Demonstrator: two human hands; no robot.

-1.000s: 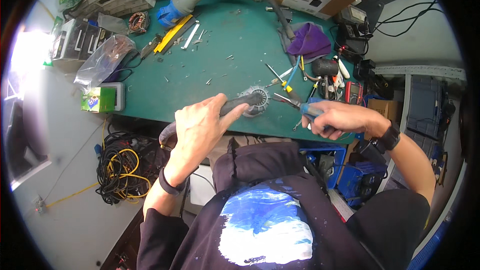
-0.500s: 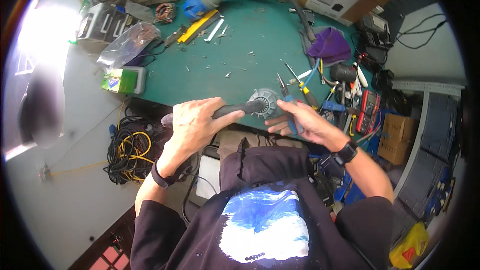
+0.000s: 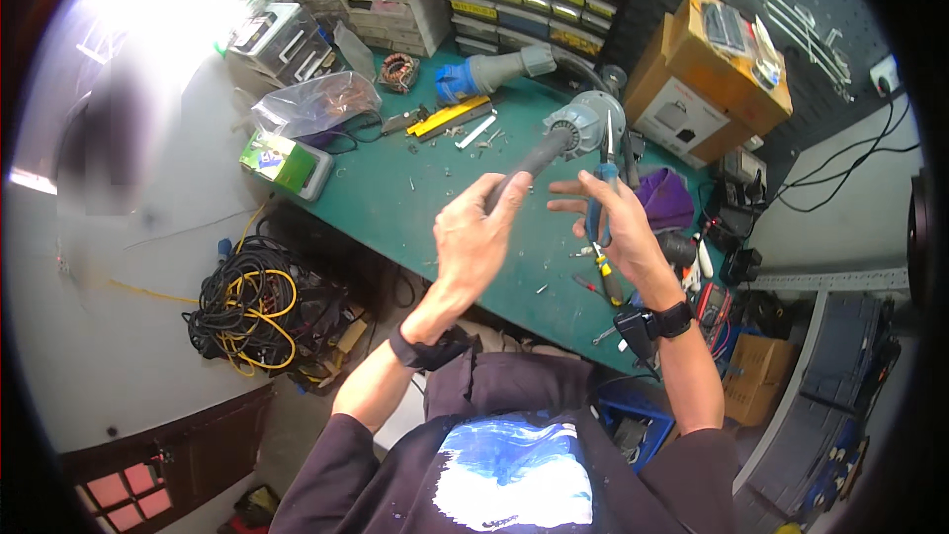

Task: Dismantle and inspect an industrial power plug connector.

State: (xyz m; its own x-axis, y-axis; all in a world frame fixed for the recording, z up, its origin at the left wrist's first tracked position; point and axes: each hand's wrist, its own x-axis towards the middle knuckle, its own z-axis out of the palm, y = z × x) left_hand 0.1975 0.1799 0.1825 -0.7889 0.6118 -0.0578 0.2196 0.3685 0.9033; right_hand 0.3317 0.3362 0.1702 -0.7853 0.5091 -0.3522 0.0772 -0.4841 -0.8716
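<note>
My left hand is closed around a thick black cable, raised over the green workbench. At the cable's far end sits a round grey connector housing, its ribbed collar around the cable. Needle-nose pliers with blue handles rest in my right hand, thumb against the handles and some fingers spread. Their slim jaws point away from me, overlapping the connector's right side in view; whether they touch it I cannot tell. Farther back on the bench lies a blue and grey industrial plug.
A yellow-handled screwdriver and a purple cloth lie to the right. Small screws and a yellow strip are scattered mid-bench. Behind stand a parts drawer cabinet and a cardboard box. Coiled cables pile on the floor at left.
Both hands have moved farther out over the bench, raising the cable and connector away from my body. The view has tilted up, showing more of the back wall.
</note>
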